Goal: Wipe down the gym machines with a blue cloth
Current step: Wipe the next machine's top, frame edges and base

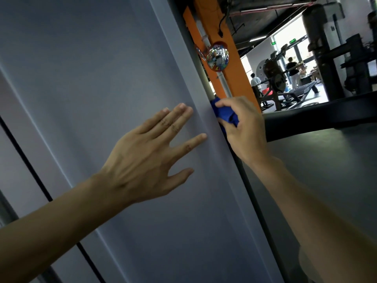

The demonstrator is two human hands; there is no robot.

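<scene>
A broad grey panel (114, 82) of a gym machine fills the left and middle of the view, smooth and matte, with shallow ridges running its length and a thin black seam (30, 166) crossing it at the far left. The left hand (146, 160) lies flat against this panel, its fingers straight and spread, holding nothing.

At the panel's right edge the right hand (243, 127) grips the blue cloth (223, 114). The cloth is a deep, saturated blue, bunched into a crumpled wad so that only folds of it show between the thumb and the curled fingers; most of it is hidden inside the hand. It is pressed against the dark narrow side of the panel, just right of the left hand's fingertips.

Behind the cloth an orange column (230, 64) rises, with a pale pipe (222, 82) running along it and a small convex mirror (217, 56) mounted on it. To the right a black machine arm (318, 115) juts across, above a dark grey surface (326, 166). Farther off, in the bright far right, stand weight machines (275, 78) and a few people (256, 81), too small to describe.
</scene>
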